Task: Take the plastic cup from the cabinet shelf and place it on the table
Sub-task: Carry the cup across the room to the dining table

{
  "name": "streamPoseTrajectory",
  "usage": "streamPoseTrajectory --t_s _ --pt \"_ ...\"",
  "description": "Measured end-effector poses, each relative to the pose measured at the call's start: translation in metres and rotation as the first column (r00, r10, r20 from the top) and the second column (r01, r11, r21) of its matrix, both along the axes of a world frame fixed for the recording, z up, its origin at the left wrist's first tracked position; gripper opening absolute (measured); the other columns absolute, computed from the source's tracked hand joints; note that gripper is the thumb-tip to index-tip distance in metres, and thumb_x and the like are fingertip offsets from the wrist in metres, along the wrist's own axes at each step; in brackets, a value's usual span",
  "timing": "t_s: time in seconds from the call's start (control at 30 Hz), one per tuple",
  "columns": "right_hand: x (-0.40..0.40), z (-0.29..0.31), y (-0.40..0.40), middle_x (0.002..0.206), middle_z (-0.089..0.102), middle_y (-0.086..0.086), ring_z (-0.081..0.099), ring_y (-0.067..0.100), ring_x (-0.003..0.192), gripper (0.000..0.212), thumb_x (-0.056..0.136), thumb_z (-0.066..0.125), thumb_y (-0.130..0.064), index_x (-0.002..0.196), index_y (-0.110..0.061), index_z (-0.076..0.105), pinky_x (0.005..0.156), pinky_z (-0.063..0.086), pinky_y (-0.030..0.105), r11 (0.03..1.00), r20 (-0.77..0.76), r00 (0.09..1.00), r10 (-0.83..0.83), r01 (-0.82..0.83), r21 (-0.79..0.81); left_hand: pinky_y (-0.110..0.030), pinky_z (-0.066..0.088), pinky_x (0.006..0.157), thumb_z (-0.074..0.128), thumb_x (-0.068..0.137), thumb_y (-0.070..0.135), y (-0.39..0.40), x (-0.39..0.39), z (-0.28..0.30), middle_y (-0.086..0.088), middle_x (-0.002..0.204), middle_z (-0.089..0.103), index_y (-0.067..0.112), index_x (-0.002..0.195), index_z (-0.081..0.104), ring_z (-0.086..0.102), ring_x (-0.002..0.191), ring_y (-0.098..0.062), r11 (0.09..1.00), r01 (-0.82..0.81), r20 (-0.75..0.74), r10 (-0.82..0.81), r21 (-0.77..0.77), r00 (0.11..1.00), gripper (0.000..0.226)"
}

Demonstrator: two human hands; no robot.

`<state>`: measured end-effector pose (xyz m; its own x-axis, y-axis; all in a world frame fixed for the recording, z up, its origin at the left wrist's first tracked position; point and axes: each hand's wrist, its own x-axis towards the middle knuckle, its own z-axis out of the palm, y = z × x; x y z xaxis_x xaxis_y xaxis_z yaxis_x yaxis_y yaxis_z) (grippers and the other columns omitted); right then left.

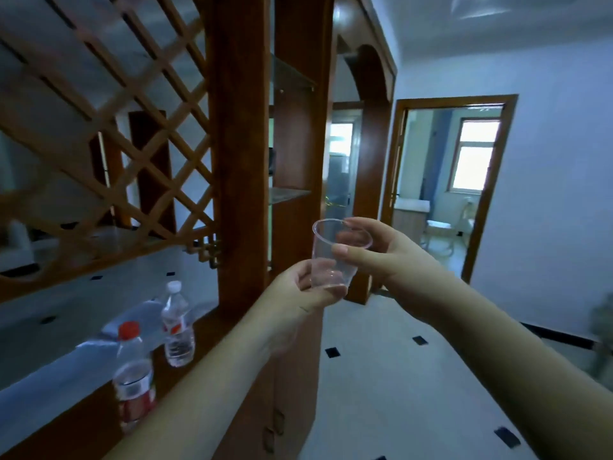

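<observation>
Both hands hold the clear plastic cup (pixel 335 257) in the air, in front of the wooden cabinet post (pixel 238 144). The right hand (pixel 381 250) pinches the cup near its rim: the thumb lies across the near side of the wall and a fingertip rests on the far edge of the rim. The left hand (pixel 298 290) takes the cup from below, its grip closed around the base with the thumb under the bottom and the fingers curled against the lower wall. The cup stands upright, mouth up, and looks empty. It is clear of the shelves and rests on nothing but the hands.

To the left and lower, on the counter (pixel 49 386) of the cabinet, stand two plastic bottles. The bottle with a white cap (pixel 177 327) is farther from the camera, the bottle with a red cap (pixel 132 373) nearer, and they are apart from each other. Above them runs a wooden lattice (pixel 99 127). Glass shelves (pixel 290 194) sit between the cabinet posts, behind the cup. To the right the tiled floor (pixel 398 376) leads to an open doorway (pixel 451 190) with a bright window (pixel 474 157) beyond.
</observation>
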<state>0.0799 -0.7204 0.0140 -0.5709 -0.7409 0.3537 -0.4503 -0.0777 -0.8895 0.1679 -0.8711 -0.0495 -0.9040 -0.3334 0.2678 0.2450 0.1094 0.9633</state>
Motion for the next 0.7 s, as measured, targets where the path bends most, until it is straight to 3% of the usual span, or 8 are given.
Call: streamPoseTrajectory --t_s 0.13,0.3,0.43,0.5,0.6,0.7 --pt "-0.026 -0.015 0.028 0.114 0.065 -0.013 0.065 0.000 0.095 0.080 0.059 0.081 -0.052 0.130 -0.032 0.050 0.065 0.052 0.012 0.987 0.015 0.987 -0.158 0.157 0.039 -0.035 0.051 0.096 0.083 0.075 0.026 0.019 -0.050 -0.018 0.007 0.120 0.070 0.029 0.124 0.061 0.063 0.113 -0.012 0.991 0.127 0.053 -0.129 0.044 0.990 0.054" --pt "-0.051 -0.028 0.084 0.120 0.060 -0.013 0.058 0.009 0.108 0.085 0.060 0.079 -0.052 0.135 -0.032 0.044 0.090 0.047 0.026 0.927 0.035 0.929 -0.368 0.363 0.096 -0.019 0.055 0.072 0.080 0.078 0.008 0.069 -0.111 -0.032 0.005 0.104 0.076 0.024 0.119 0.060 0.071 0.096 -0.008 0.929 0.323 0.081 -0.341 0.180 0.936 0.048" --pt "-0.067 -0.034 0.140 0.123 0.059 -0.010 0.059 0.011 0.111 0.085 0.059 0.079 -0.053 0.134 -0.031 0.046 0.095 0.048 0.031 0.865 0.033 0.867 -0.497 0.492 0.104 -0.029 0.055 0.088 0.084 0.073 0.018 0.124 -0.152 -0.041 0.005 0.107 0.075 0.037 0.109 0.061 0.067 0.106 -0.015 0.869 0.459 0.113 -0.483 0.188 0.868 0.046" --pt "-0.075 -0.038 0.171 0.120 0.060 -0.013 0.060 0.006 0.107 0.079 0.063 0.079 -0.051 0.133 -0.033 0.046 0.089 0.050 0.023 0.835 0.022 0.838 -0.545 0.540 0.105 -0.030 0.052 0.093 0.085 0.071 0.023 0.153 -0.171 -0.045 0.010 0.105 0.075 0.042 0.105 0.058 0.067 0.106 -0.012 0.827 0.532 0.120 -0.556 0.180 0.823 0.047" --pt "-0.087 -0.046 0.219 0.120 0.061 -0.014 0.062 0.002 0.104 0.082 0.062 0.079 -0.055 0.134 -0.034 0.047 0.079 0.052 0.017 0.785 -0.002 0.788 -0.616 0.613 0.090 -0.030 0.051 0.094 0.086 0.070 0.025 0.198 -0.198 -0.051 0.010 0.111 0.074 0.038 0.119 0.057 0.066 0.108 -0.009 0.758 0.627 0.130 -0.650 0.180 0.749 0.058" --pt "-0.104 -0.055 0.271 0.123 0.061 -0.009 0.062 0.007 0.109 0.090 0.056 0.081 -0.059 0.135 -0.032 0.047 0.091 0.051 0.027 0.745 0.006 0.746 -0.666 0.665 0.056 -0.024 0.054 0.085 0.084 0.075 0.015 0.248 -0.225 -0.055 0.000 0.115 0.072 0.027 0.130 0.055 0.067 0.107 -0.013 0.702 0.676 0.137 -0.709 0.222 0.692 0.063"
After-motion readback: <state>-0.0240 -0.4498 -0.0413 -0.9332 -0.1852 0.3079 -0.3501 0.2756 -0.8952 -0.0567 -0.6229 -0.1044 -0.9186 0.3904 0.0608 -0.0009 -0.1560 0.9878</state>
